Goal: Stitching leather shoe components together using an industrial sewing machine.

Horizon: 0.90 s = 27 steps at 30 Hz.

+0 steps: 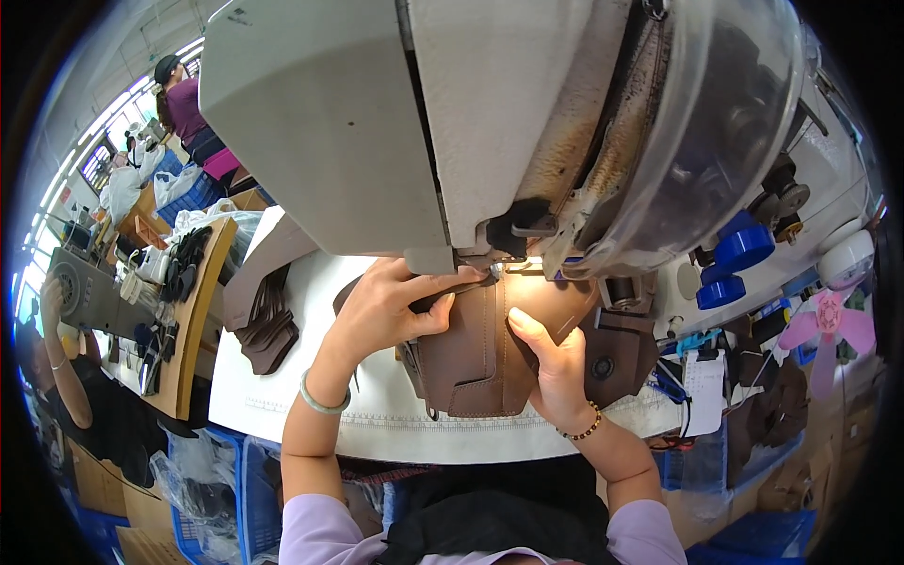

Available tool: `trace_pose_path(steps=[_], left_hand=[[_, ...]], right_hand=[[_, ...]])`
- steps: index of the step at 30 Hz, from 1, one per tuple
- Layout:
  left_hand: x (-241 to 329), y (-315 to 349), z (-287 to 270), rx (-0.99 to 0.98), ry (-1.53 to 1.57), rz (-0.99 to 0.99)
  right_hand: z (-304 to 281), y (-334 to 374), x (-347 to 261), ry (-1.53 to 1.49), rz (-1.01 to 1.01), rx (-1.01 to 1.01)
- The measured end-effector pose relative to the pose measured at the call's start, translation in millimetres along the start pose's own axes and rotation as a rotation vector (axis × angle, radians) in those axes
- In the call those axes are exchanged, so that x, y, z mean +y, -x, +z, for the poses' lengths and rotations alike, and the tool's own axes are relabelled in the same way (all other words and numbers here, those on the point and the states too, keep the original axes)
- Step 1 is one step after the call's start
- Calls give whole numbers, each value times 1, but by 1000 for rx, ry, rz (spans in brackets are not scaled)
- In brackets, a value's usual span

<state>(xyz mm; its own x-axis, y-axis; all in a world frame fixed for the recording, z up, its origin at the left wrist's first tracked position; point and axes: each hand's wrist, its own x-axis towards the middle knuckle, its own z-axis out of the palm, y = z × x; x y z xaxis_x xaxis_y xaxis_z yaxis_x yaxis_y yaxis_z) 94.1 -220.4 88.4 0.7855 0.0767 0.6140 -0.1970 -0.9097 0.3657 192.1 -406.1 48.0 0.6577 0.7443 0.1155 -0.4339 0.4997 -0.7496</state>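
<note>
A stitched brown leather piece (461,363), with seams down its middle, lies under the head of a sewing machine (330,122). My left hand (381,306) grips its upper left part, index finger stretched toward the lit needle area and thumb on top. On the right side, my right hand (557,367) pinches the leather, thumb above and the other fingers hidden beneath. A further brown leather part with a round dark snap (601,367) sits just right of that hand. The needle itself is too small to make out.
Flat brown leather pieces (266,331) are stacked left on the white table (377,435), which has a ruler scale along its front. Blue knobs (744,247), a pink fan (829,325) and a paper pad (702,391) are at right. Blue crates (247,499) stand below. Two people work at left.
</note>
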Motion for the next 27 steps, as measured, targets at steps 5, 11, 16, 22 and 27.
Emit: trace_pose_path(steps=[5, 11, 16, 22, 27], left_hand=[[-2, 1, 2, 9, 14, -8], [-3, 0, 2, 16, 41, 8], [-1, 0, 2, 16, 39, -15], [3, 2, 1, 29, -26, -17], [5, 1, -1, 9, -20, -18]], right_hand=[[0, 0, 2, -11, -8, 12], [0, 0, 2, -20, -18, 1], [0, 0, -1, -46, 7, 8], [0, 1, -4, -97, 60, 8], [0, 0, -3, -50, 45, 18]])
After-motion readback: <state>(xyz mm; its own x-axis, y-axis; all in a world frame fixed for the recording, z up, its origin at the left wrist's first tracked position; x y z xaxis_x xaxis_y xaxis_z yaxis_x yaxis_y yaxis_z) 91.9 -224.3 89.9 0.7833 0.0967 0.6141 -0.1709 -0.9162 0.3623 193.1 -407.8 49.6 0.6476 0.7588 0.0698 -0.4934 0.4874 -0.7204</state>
